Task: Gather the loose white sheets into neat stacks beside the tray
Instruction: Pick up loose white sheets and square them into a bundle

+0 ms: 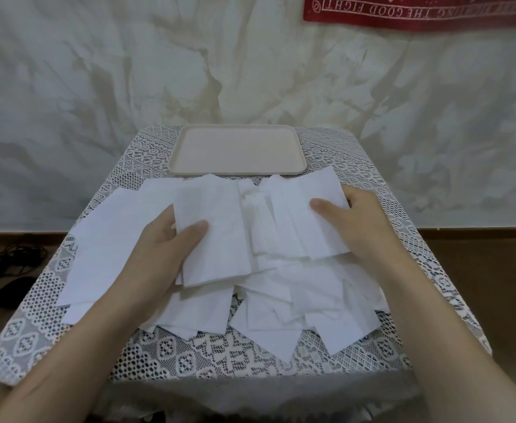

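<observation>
Both hands are at work in the middle of the tabletop (357, 154), each pinching its own small bundle of white sheets. Left hand (162, 248) has its thumb pressed on top of a bundle (214, 233) and its fingers tucked out of sight beneath it; right hand (357, 221) does likewise with a second bundle (308, 215), thumb on top, fingers hidden under the far right edge. Neither hand is spread flat.

Under and around the two bundles lies the loose heap (281, 303), sheets overlapping at all angles and spilling toward the near edge, with several larger sheets (104, 239) fanned toward the left edge. The tray (238, 149) sits bare at the far edge, centred, its near rim just touched by the farthest sheets. No squared stack stands beside it yet, so the task looks to be in its early stage.

To do this step well, I judge each bundle should be lifted clear of the heap, its edges tapped square against the tabletop, then set down on the lace cloth (146, 154) left or right of the tray, not in it. The sheets look thin and limp, so a firm pinch near one edge with support underneath should stop them fanning or sliding apart.
</observation>
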Action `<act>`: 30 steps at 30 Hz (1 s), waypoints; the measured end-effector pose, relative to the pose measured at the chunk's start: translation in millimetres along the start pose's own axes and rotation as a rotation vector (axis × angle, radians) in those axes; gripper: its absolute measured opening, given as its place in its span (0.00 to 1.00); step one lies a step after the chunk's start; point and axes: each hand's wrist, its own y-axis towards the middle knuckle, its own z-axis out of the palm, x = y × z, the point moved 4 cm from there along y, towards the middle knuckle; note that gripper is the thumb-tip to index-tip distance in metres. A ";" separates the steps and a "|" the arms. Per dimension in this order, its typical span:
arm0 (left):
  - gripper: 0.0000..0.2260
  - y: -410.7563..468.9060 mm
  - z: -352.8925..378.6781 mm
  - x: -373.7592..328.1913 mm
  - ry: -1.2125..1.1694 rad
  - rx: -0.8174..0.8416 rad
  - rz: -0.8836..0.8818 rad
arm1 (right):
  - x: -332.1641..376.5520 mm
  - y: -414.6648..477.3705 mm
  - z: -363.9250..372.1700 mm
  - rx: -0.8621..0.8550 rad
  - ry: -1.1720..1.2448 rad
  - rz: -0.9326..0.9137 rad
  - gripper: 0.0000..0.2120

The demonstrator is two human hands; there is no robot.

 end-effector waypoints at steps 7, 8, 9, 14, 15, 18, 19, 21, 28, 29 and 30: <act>0.12 3.6 0.5 1.5 -0.007 0.017 0.007 | -2.1 8.0 24.7 0.110 -0.240 0.071 0.18; 0.12 4.2 0.4 2.0 -0.008 0.020 0.008 | -2.7 9.5 25.4 0.121 -0.305 0.068 0.16; 0.12 4.8 0.5 2.5 -0.008 0.023 0.007 | -2.3 10.2 25.8 0.126 -0.352 0.061 0.15; 0.12 6.6 -0.6 3.5 -0.025 0.032 -0.004 | -5.1 11.6 30.5 0.169 -0.453 0.035 0.12; 0.12 6.7 -0.9 3.5 -0.026 0.029 -0.007 | -5.7 11.6 31.4 0.176 -0.461 0.032 0.12; 0.12 6.1 -1.3 3.5 -0.023 0.019 -0.014 | -6.6 12.8 31.6 0.186 -0.432 0.021 0.10; 0.12 5.8 -1.2 3.1 -0.020 0.017 -0.015 | -7.1 12.4 31.1 0.186 -0.408 0.021 0.10; 0.12 5.0 -1.3 1.8 -0.014 0.015 -0.011 | -9.0 9.8 28.6 0.177 -0.338 0.022 0.10; 0.11 0.7 0.1 -0.9 -0.017 0.018 -0.019 | -7.7 2.5 19.6 0.139 -0.438 0.005 0.12; 0.11 0.4 0.3 -0.9 -0.016 0.015 -0.022 | -7.6 3.1 19.7 0.147 -0.443 0.010 0.13; 0.11 -0.2 0.4 -1.0 -0.017 0.014 -0.027 | -8.0 3.2 19.6 0.151 -0.435 0.017 0.13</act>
